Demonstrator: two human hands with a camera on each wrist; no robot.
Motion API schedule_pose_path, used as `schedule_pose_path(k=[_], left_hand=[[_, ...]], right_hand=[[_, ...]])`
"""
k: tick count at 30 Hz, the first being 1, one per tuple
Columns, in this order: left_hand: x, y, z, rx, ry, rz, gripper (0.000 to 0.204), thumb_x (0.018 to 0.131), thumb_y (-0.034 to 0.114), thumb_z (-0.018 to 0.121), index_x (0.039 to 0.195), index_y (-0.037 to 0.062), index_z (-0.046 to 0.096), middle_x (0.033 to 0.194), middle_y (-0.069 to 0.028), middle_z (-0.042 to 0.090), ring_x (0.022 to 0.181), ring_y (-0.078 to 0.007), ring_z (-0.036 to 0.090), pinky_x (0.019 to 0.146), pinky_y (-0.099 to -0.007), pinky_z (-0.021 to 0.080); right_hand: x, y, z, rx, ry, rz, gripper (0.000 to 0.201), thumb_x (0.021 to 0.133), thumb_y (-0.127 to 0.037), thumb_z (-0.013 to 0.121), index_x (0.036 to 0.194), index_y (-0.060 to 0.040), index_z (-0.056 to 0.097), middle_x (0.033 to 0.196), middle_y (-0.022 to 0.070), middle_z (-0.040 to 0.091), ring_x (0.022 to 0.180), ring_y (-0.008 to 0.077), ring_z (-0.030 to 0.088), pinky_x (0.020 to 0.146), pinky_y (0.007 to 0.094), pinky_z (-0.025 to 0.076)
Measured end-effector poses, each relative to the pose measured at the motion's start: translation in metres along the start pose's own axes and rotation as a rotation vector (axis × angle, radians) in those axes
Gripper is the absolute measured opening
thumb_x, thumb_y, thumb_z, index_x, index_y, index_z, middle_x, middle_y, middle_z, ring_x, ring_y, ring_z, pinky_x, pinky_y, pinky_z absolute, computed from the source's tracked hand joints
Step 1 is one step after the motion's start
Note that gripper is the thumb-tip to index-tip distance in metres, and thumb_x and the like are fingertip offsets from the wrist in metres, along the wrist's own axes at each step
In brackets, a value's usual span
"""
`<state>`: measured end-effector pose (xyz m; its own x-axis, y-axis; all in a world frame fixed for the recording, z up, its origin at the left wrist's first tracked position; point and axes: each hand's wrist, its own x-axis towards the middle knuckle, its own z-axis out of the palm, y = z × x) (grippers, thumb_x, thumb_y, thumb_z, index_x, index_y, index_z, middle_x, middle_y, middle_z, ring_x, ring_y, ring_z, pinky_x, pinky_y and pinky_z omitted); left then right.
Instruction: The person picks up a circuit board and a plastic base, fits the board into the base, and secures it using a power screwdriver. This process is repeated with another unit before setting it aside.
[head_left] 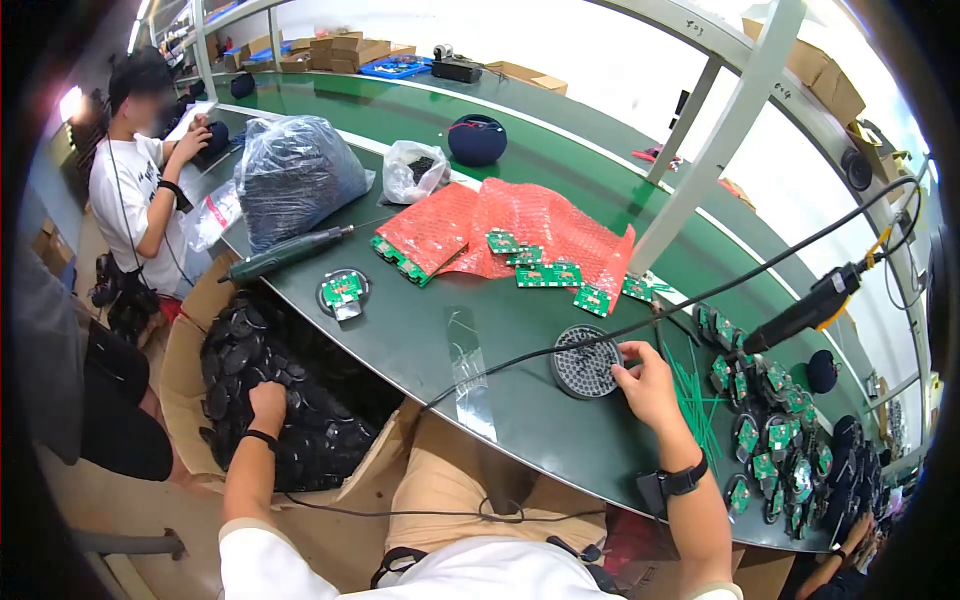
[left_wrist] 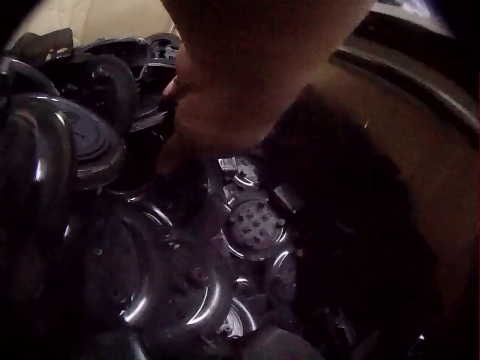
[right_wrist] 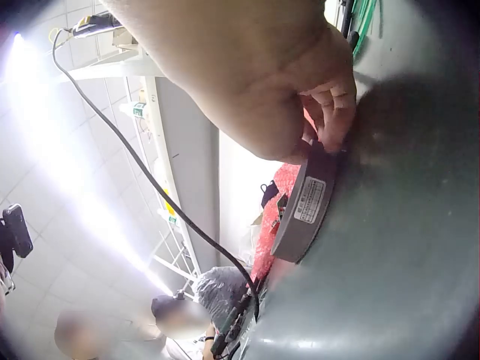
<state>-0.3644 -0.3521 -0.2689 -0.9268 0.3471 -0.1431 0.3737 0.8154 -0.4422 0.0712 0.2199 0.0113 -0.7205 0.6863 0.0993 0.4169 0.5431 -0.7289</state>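
Observation:
My left hand [head_left: 268, 405] reaches down into a cardboard box of black round plastic parts [head_left: 245, 350]; its fingertips are hidden among them, also in the left wrist view, where dark parts [left_wrist: 255, 225] lie around the hand [left_wrist: 232, 97]. On the table's right half, my right hand [head_left: 650, 385] pinches the rim of a round grey tray [head_left: 572, 372] filled with small dark pieces. The right wrist view shows the fingers of that hand [right_wrist: 319, 112] at the edge of the tray [right_wrist: 304, 214], whose side bears a white label.
Green circuit boards [head_left: 548, 275] lie on red bubble wrap [head_left: 560, 225]. A board on a round part [head_left: 343, 290] and an electric screwdriver [head_left: 285, 252] are at left. Another screwdriver [head_left: 805, 310] hangs at right above green sticks [head_left: 695, 400] and assembled parts [head_left: 780, 435]. A person stands left.

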Motion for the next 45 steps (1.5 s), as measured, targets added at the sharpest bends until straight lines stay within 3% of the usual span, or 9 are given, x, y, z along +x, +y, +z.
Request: schedule_pose_path(k=[3,8,12,18,27,30,34,42,45], left_hand=[[-0.015,-0.014,-0.030,-0.189,0.179,0.033,0.019,0.093,0.012,0.064,0.090,0.0122,0.082,0.091,-0.0123,0.080,0.083,-0.0313,0.079,0.073,-0.0457,0.064],[-0.041,-0.070,-0.093,-0.658,0.444,-0.061,0.011,0.084,0.009,0.078,0.090,0.0044,0.070,0.088,-0.0216,0.074,0.087,-0.0461,0.071,0.075,-0.0540,0.055],[-0.074,-0.097,-0.152,-1.187,0.319,-0.319,0.013,0.094,0.010,0.079,0.094,-0.0009,0.071,0.073,-0.0056,0.071,0.071,-0.0137,0.069,0.066,-0.0311,0.054],[-0.118,-0.081,-0.246,-2.104,0.189,-0.112,0.015,0.101,0.012,0.075,0.113,0.0043,0.070,0.087,0.0013,0.068,0.073,-0.0105,0.064,0.065,-0.0266,0.053],[-0.051,0.125,-0.355,-1.889,0.179,0.357,0.014,0.099,0.010,0.075,0.108,-0.0006,0.072,0.087,-0.0011,0.071,0.076,-0.0117,0.068,0.073,-0.0286,0.051],[-0.050,0.142,-0.366,-1.836,0.299,0.238,0.016,0.097,0.011,0.077,0.109,0.0001,0.075,0.084,-0.0034,0.075,0.078,-0.0119,0.070,0.076,-0.0285,0.053],[-0.061,0.143,-0.367,-1.767,0.410,0.250,0.020,0.099,0.017,0.077,0.107,-0.0007,0.074,0.084,-0.0002,0.072,0.076,-0.0101,0.066,0.073,-0.0282,0.053],[-0.168,0.167,-0.425,-2.115,-0.267,0.544,0.013,0.105,0.016,0.071,0.108,0.0053,0.067,0.083,-0.0002,0.068,0.067,-0.0128,0.070,0.059,-0.0271,0.055],[-0.183,0.187,-0.431,-2.067,-0.437,0.660,0.011,0.107,0.012,0.067,0.112,0.0035,0.063,0.084,-0.0033,0.068,0.064,-0.0150,0.072,0.058,-0.0274,0.057]], right_hand=[[0.004,0.014,0.000,-0.060,0.016,-0.046,0.039,0.089,-0.005,0.081,0.126,-0.0016,0.068,0.112,0.0111,0.072,0.073,0.0142,0.067,0.070,0.0318,0.056],[0.008,0.027,0.000,-0.006,-0.011,-0.036,0.036,0.091,0.001,0.074,0.126,-0.0029,0.065,0.108,0.0050,0.068,0.070,0.0078,0.059,0.065,0.0257,0.050],[0.013,0.030,-0.003,0.112,-0.067,-0.005,0.035,0.092,0.003,0.073,0.126,-0.0015,0.063,0.108,0.0037,0.066,0.070,0.0051,0.056,0.063,0.0238,0.047],[0.015,0.029,-0.002,0.103,-0.076,0.002,0.036,0.092,0.003,0.074,0.125,-0.0018,0.063,0.109,0.0043,0.066,0.069,0.0058,0.057,0.064,0.0245,0.048],[0.011,0.027,0.000,0.030,-0.047,-0.082,0.034,0.093,-0.012,0.079,0.123,0.0009,0.068,0.109,0.0126,0.073,0.076,0.0161,0.071,0.072,0.0331,0.058],[0.016,-0.004,-0.010,0.127,-0.112,0.112,0.025,0.098,-0.017,0.075,0.116,0.0012,0.073,0.101,0.0148,0.076,0.085,0.0224,0.076,0.076,0.0381,0.060],[0.068,0.009,-0.002,-0.273,0.203,-0.347,0.024,0.097,-0.023,0.076,0.107,-0.0023,0.073,0.105,0.0177,0.072,0.103,0.0367,0.070,0.088,0.0489,0.055],[0.118,-0.011,0.019,-0.407,0.085,-0.254,0.051,0.077,-0.027,0.093,0.109,0.0010,0.066,0.108,0.0230,0.068,0.103,0.0380,0.069,0.088,0.0470,0.055],[0.121,0.007,0.020,-0.177,0.162,-0.143,0.043,0.078,-0.019,0.093,0.102,-0.0026,0.061,0.085,0.0100,0.069,0.078,0.0228,0.069,0.071,0.0386,0.056]])
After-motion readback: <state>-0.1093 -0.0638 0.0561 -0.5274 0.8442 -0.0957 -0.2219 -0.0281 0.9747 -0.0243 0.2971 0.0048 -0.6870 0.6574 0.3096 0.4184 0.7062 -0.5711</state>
